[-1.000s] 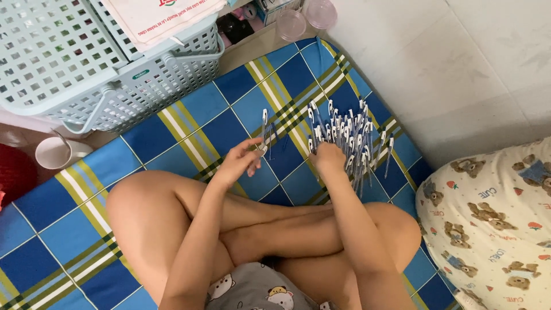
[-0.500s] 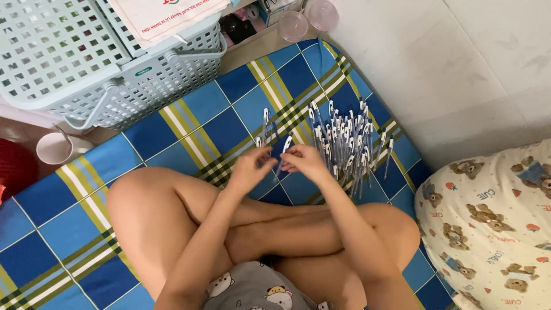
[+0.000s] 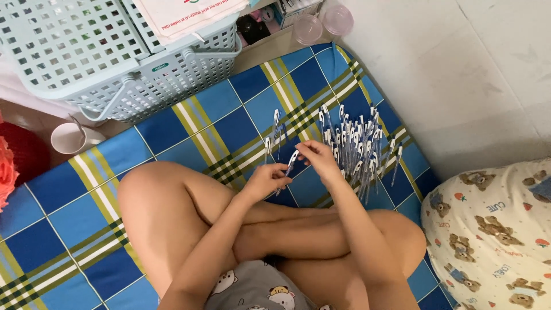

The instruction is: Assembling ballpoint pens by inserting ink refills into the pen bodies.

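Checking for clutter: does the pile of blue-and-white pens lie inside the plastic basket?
No, the pens lie on the checked mat, apart from the basket.

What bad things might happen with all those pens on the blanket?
The pen held between the left hand and right hand might slip and drop among the two loose pens beside it. The big pen pile lies near the checked mat's edge, so some may roll onto the tiled floor.

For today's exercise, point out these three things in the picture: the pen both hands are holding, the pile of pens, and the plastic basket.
pen [image 3: 290,163]: head view, on its white upper barrel between the hands.
pile of pens [image 3: 356,146]: head view, middle of the heap.
plastic basket [image 3: 172,74]: head view, on its latticed front wall.
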